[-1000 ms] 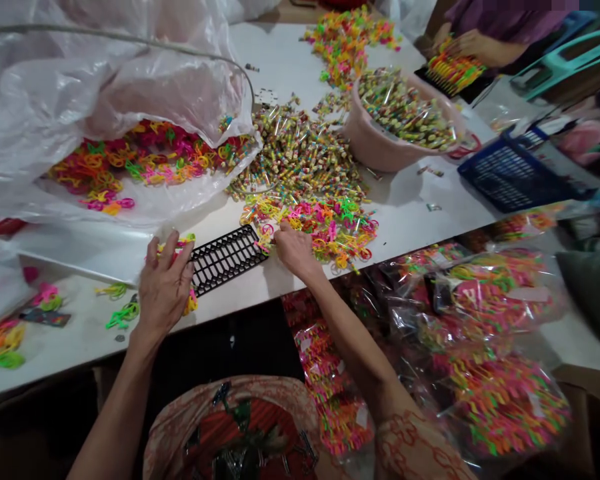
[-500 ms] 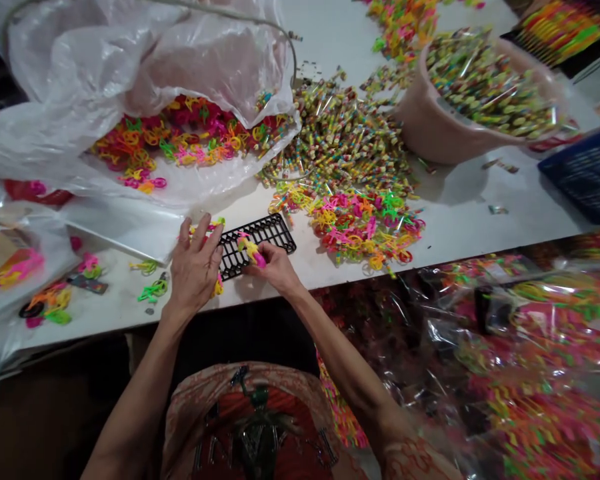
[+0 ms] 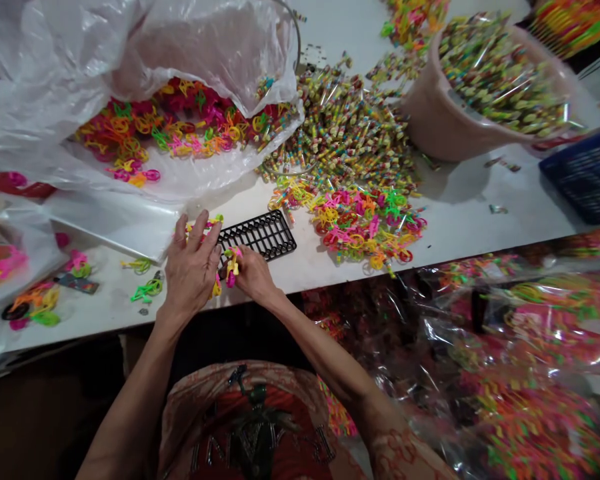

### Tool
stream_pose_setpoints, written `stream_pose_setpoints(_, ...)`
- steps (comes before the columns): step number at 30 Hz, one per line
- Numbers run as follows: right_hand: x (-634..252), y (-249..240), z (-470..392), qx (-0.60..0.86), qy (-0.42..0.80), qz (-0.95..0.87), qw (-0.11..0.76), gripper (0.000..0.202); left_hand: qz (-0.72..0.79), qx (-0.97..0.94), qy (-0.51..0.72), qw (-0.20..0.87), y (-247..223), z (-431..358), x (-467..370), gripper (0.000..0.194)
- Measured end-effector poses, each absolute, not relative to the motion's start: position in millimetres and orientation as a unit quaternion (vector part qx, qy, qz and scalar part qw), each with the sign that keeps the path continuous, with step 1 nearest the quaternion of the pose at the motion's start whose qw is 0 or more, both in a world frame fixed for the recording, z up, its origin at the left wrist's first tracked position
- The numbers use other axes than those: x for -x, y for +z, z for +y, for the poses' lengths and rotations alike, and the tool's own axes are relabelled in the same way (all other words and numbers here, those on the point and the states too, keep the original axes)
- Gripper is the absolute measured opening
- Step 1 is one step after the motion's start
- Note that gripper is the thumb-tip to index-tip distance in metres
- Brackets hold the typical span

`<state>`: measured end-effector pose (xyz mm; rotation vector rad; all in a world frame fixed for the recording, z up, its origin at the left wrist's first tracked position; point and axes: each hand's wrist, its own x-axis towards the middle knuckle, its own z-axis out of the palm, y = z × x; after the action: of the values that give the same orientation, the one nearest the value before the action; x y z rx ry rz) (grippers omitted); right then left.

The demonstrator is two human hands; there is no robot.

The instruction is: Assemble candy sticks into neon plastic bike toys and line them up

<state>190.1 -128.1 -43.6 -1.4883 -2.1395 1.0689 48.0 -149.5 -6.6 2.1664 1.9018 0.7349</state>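
A black slotted rack (image 3: pixel 265 237) lies on the white table near its front edge. My left hand (image 3: pixel 193 270) lies flat over the rack's left end, fingers slightly spread, with small colourful plastic pieces showing at its edges. Just right of it, my right hand (image 3: pixel 253 273) is closed on a yellow and pink plastic piece (image 3: pixel 231 265) at the rack's lower left part. The rack's right part shows bare slots. Right of the rack sits a heap of colourful plastic pieces (image 3: pixel 370 223).
A clear plastic bag (image 3: pixel 180 47) of colourful pieces spreads over the back left. Wrapped sticks (image 3: pixel 350 133) are piled behind the rack. A pink bucket (image 3: pixel 430 113) and a blue basket (image 3: pixel 587 173) stand at the right. Loose green pieces (image 3: pixel 147 289) lie left.
My right hand has moved left along the rack towards my left hand, with the yellow and pink piece, uncovering more slots. My left hand stays over the rack's left end.
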Motion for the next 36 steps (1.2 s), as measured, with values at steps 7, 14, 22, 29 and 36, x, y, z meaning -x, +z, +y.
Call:
stream_pose_setpoints(7, -178.3, -25.7, -135.7, 0.489, 0.303, -0.817, 0.030, 0.025, 0.624, -0.737, 0.249, 0.075, -4.3, -150.2, -50.0, 0.052)
stream_pose_setpoints(14, -249.0, -0.9, -66.0, 0.612, 0.240, -0.745, 0.116, 0.016, 0.634, -0.733, 0.237, 0.060, -5.8, -151.6, -48.9, 0.049)
stream_pose_setpoints(22, -251.2, 5.5, -6.7, 0.734, 0.138, -0.661, 0.069, 0.028, 0.607, -0.755, 0.246, 0.031, -8.9, -148.6, -45.4, 0.048)
stream_pose_setpoints(29, -273.4, -7.7, -60.7, 0.731, 0.254, -0.593, 0.223, 0.020, 0.604, -0.754, 0.257, 0.042, -9.7, -150.2, -45.9, 0.047)
stream_pose_setpoints(36, -252.2, -34.0, -101.9, 0.602, 0.433, -0.561, 0.368, 0.009, 0.609, -0.753, 0.248, 0.041, -9.6, -149.8, -44.8, 0.045)
